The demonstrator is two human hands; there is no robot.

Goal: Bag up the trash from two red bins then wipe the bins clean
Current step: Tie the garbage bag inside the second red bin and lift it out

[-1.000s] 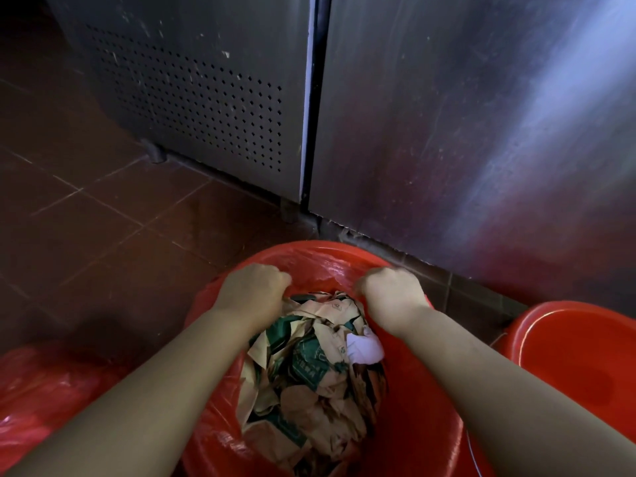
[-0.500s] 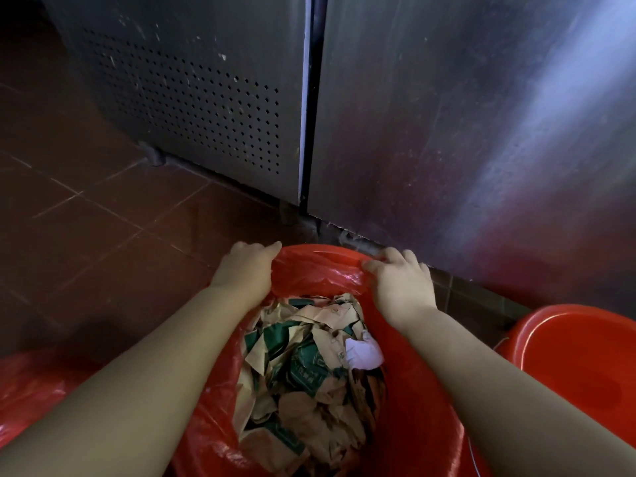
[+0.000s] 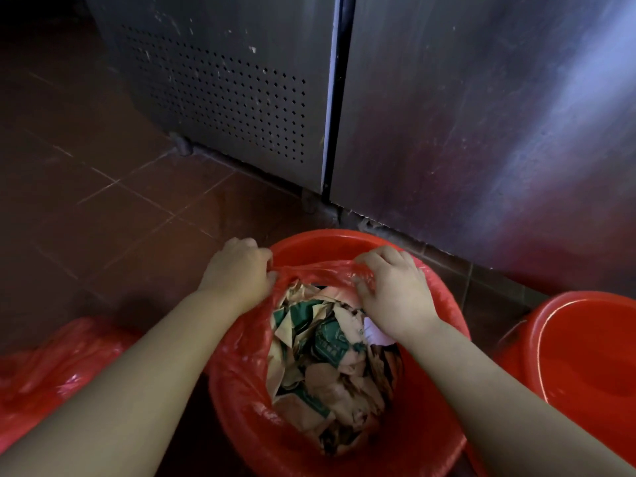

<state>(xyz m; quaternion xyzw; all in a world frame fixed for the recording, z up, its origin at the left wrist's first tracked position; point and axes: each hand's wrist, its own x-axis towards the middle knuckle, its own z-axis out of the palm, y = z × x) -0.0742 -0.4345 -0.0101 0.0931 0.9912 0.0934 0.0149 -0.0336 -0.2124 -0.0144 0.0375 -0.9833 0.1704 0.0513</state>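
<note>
A dark red tiled floor (image 3: 103,208) and the scuffed stainless-steel cabinet (image 3: 464,115), one panel of it perforated, form the backdrop. Just in front of the cabinet's base, a red bin (image 3: 330,241) is seen standing on the floor, lined with a red plastic bag (image 3: 241,366). The far edge of the bag, pulled inward off the bin's far rim, is gripped by both hands: the left hand (image 3: 237,270) is closed on the film at the bin's left side, and the right hand (image 3: 392,290) is curled over a bunched fold at its right side. Crumpled brown and green paper wrappers (image 3: 327,359) are packed inside the bag. A second red bin (image 3: 585,352) is seen to the right of the first, and another red bag (image 3: 58,366) is lying on the floor to its left.
</note>
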